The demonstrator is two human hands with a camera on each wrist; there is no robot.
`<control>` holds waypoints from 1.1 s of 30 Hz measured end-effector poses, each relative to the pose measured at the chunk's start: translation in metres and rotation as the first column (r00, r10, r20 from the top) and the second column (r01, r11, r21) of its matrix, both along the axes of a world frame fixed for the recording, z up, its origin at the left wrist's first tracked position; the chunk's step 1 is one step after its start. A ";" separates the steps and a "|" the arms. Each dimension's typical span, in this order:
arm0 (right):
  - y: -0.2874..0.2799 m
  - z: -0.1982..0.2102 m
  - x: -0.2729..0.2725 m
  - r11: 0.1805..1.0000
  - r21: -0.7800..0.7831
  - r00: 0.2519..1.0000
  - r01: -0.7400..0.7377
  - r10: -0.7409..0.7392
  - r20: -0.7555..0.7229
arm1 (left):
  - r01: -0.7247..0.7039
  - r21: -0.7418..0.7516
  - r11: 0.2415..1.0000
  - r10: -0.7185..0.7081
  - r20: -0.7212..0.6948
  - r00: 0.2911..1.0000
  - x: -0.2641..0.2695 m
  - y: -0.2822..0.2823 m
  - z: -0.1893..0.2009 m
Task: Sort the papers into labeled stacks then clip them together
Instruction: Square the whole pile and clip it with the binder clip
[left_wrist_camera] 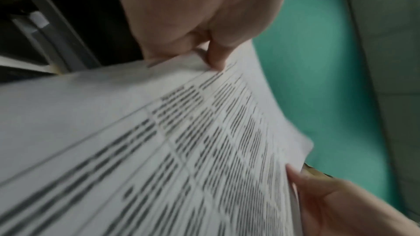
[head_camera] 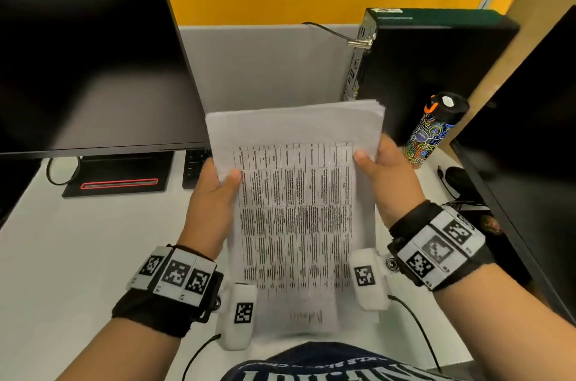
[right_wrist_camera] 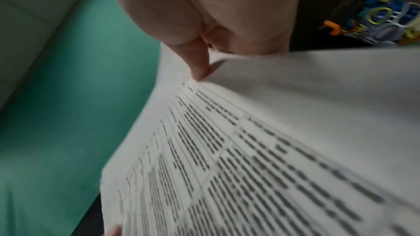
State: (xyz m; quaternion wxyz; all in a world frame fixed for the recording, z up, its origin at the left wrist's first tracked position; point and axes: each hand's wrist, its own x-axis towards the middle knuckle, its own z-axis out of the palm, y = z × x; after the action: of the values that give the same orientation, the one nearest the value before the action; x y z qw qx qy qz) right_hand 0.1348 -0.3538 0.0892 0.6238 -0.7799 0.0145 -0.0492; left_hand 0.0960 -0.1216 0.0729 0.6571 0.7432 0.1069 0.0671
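Observation:
A stack of white papers (head_camera: 296,209) with a printed table on the top sheet is held up above the desk, in front of my chest. My left hand (head_camera: 215,190) grips its left edge, thumb on top and fingers behind. My right hand (head_camera: 383,175) grips the right edge the same way. In the left wrist view the left thumb (left_wrist_camera: 216,55) presses on the top sheet (left_wrist_camera: 159,141). The right thumb (right_wrist_camera: 197,60) pinches the papers (right_wrist_camera: 272,141) in the right wrist view. No clips or labels are in sight.
A dark monitor (head_camera: 87,75) on its stand fills the left of the white desk (head_camera: 62,256). A keyboard (head_camera: 194,167) lies behind the papers. A black computer case (head_camera: 430,69) and a patterned bottle (head_camera: 433,131) stand at the right, beside a second monitor (head_camera: 530,162).

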 end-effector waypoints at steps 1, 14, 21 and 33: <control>-0.001 -0.010 0.005 1.000 -0.018 0.996 -0.006 0.004 -0.086 | 0.011 0.011 1.000 -0.010 -0.064 0.998 0.002 0.001 -0.008; 0.011 -0.104 0.026 0.931 -0.300 0.835 -0.210 0.012 -0.550 | 0.118 0.064 0.991 -0.067 -0.527 0.847 0.018 0.025 -0.119; 0.005 -0.125 0.031 0.927 -0.283 0.796 -0.246 0.026 -0.604 | 0.013 -0.194 0.981 -0.122 -0.561 0.819 0.030 0.032 -0.121; -0.042 -0.145 0.077 0.987 -0.151 0.821 0.047 -0.124 -0.557 | 0.047 -0.288 0.956 -0.205 -0.545 0.813 0.048 0.033 -0.136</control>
State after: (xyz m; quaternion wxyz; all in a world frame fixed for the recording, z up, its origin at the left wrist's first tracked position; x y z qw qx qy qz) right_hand 0.2120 -0.3953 -0.0563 0.5365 -0.7970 0.2301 0.1546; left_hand 0.1436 -0.0882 -0.0634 0.6901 0.6413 0.2561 -0.2166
